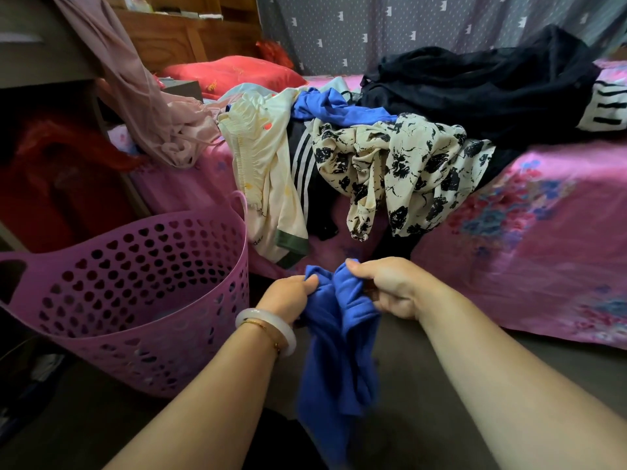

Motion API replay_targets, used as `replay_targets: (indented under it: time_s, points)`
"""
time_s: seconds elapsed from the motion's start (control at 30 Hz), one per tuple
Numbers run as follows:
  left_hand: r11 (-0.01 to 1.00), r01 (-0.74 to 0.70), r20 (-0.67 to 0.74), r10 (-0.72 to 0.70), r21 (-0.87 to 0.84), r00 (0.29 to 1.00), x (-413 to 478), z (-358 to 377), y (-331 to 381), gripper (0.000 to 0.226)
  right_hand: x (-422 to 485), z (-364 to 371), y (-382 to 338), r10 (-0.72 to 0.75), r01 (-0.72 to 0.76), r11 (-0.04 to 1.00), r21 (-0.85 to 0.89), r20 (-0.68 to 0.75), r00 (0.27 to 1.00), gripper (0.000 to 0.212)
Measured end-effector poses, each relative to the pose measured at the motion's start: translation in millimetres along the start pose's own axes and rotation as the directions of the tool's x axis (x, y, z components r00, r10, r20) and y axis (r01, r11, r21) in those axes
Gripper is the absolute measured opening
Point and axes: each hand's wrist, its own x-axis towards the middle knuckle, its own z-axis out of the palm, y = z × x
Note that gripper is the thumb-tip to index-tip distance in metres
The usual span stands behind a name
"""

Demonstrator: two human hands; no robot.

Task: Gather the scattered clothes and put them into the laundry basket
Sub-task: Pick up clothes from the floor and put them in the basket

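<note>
Bed [529, 239] under pink floral sheet, red pillow [234, 74] at head. Wooden headboard shelving [190, 32] behind. Grey crown-print curtain [390, 25] along far side. Dark grey floor [424, 385].

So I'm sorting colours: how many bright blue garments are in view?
2: one bright blue garment held by both hands, another blue garment on the bed's clothes pile. More may be buried.

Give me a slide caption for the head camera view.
Both hands grip a blue garment beside the purple laundry basket.

Home bedroom: bed [543, 232], pillow [234, 74], curtain [407, 28].
</note>
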Motion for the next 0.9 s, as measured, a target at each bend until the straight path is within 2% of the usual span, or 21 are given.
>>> replay_targets:
  time_s: [0.07, 0.13, 0.2, 0.23, 0.3, 0.37, 0.43, 0.5, 0.57, 0.63, 0.67, 0.73, 0.8, 0.87, 0.9]
  points:
    - [0.980, -0.023, 0.000, 0.024, -0.195, 1.000, -21, 5, 15, 0.013, -1, 5, -2, 0.006, -0.007, 1.000, 0.020, 0.051, 0.999, 0.014]
    - [0.922, 0.005, 0.093, 0.033, -0.386, 0.995, -31, 8, 20, 0.017, -1, 8, -5, 0.009, -0.011, 0.999, 0.053, 0.037, 0.999, 0.014]
    - [0.896, -0.015, 0.191, 0.111, -0.444, 0.975, -37, 8, 21, 0.030, 0, 11, -5, 0.006, -0.006, 0.997, 0.072, -0.002, 1.000, 0.015]
    - [0.919, -0.086, 0.212, 0.178, -0.385, 0.961, -38, 7, 23, 0.037, 0, 14, -4, 0.004, -0.002, 0.996, 0.090, -0.018, 1.000, 0.017]
    - [0.952, -0.288, 0.246, 0.305, -0.102, 0.920, -40, 6, 27, 0.061, -2, 22, -2, 0.008, 0.001, 0.981, 0.194, -0.049, 0.999, 0.019]
    - [0.870, -0.430, 0.211, 0.386, 0.242, 0.898, -36, 8, 25, 0.081, -4, 28, -2, 0.000, 0.017, 0.954, 0.299, -0.058, 0.998, 0.018]
    - [0.801, -0.488, 0.091, 0.489, 0.347, 0.867, -34, 10, 20, 0.073, -6, 31, -6, -0.021, 0.039, 0.938, 0.343, -0.057, 0.998, 0.018]
    - [0.813, -0.510, -0.061, 0.545, 0.280, 0.836, -32, 11, 16, 0.053, -8, 29, -9, -0.035, 0.044, 0.938, 0.344, -0.034, 0.999, 0.018]
    - [0.844, -0.504, -0.152, 0.531, 0.184, 0.834, -30, 5, 18, 0.045, -13, 25, -12, -0.023, 0.021, 0.974, 0.228, 0.006, 1.000, 0.015]
    - [0.862, -0.500, -0.148, 0.507, 0.082, 0.849, -30, -5, 24, 0.044, -14, 16, -14, -0.045, 0.044, 0.998, -0.041, -0.028, 0.999, 0.013]
    - [0.872, -0.487, -0.135, 0.488, 0.044, 0.862, -31, -11, 26, 0.043, -12, 8, -13, -0.113, 0.095, 0.977, -0.191, -0.081, 0.990, 0.014]
    - [0.891, -0.454, -0.116, 0.452, 0.006, 0.885, -31, -21, 28, 0.042, -8, -7, -9, -0.339, 0.252, 0.864, -0.436, -0.135, 0.931, 0.020]
    - [0.901, -0.432, -0.106, 0.426, -0.043, 0.899, -33, -24, 28, 0.045, -8, -15, -3, -0.426, 0.366, 0.776, -0.514, 0.001, 0.905, 0.030]
    - [0.905, -0.418, -0.092, 0.411, -0.080, 0.907, -34, -23, 30, 0.047, -7, -17, 7, -0.404, 0.413, 0.741, -0.528, 0.140, 0.904, 0.037]
    - [0.905, -0.418, -0.076, 0.412, -0.082, 0.908, -35, -23, 31, 0.048, -4, -16, 12, -0.413, 0.426, 0.716, -0.553, 0.156, 0.897, 0.041]
